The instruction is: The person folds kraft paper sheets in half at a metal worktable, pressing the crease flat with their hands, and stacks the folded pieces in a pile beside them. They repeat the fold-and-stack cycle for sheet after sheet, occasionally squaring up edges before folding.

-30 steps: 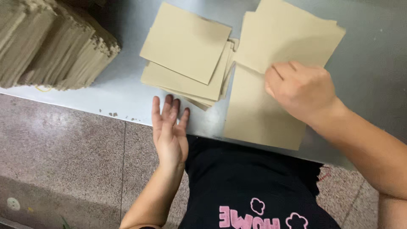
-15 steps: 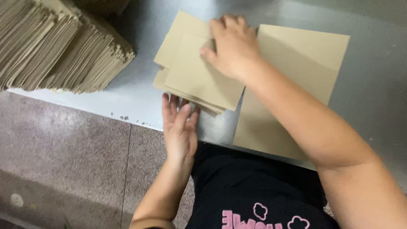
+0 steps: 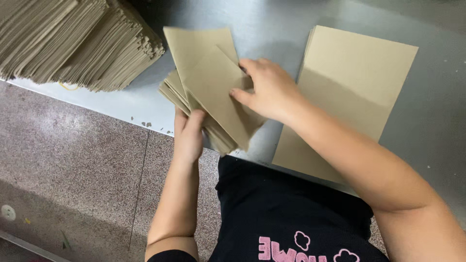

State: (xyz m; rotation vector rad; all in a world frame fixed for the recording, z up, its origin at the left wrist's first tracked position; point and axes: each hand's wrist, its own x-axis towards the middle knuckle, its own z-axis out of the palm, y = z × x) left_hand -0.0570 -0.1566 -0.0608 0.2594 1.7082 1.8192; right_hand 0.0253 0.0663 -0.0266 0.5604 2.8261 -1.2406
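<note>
The small fanned stack of tan card sheets (image 3: 213, 102) is half-squared, left hand (image 3: 188, 136) cupping its near edge with fingers loosely curled, right hand (image 3: 269, 90) pressing flat on top, while the big pile (image 3: 73, 43) stands beside

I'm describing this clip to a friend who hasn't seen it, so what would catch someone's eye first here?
First, the two hands at centre: the right hand presses on a small fanned pile of tan sheets at the metal table's near edge, while the left hand props it from below. Next, the tall stack of sheets at top left, and a flat larger sheet pile to the right.
</note>
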